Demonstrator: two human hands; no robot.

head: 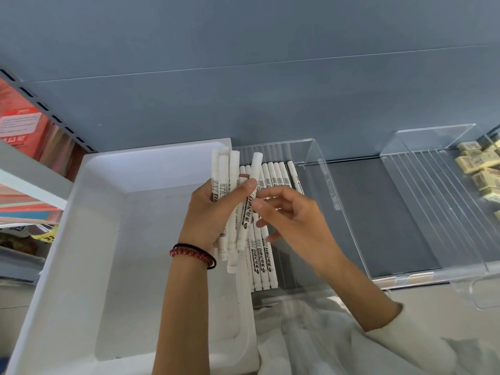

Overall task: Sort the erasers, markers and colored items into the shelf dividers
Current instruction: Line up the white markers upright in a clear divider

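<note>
My left hand (213, 212) grips a bundle of white markers (228, 201), held upright over the right edge of a white bin (108, 212). My right hand (292, 215) pinches one marker (250, 196) of that bundle between thumb and forefinger. Below both hands, a row of white markers (266, 255) lies side by side in a clear acrylic divider (338, 201) on the shelf. Farther right, yellowish erasers (484, 169) are piled in another clear divider (422, 185).
The dark shelf floor (378, 212) shows through the right part of the marker divider. Red and pink packaged goods (24, 125) sit on the neighbouring shelf at left. A blue back wall (243, 77) rises behind. White cloth (324, 334) lies below the shelf edge.
</note>
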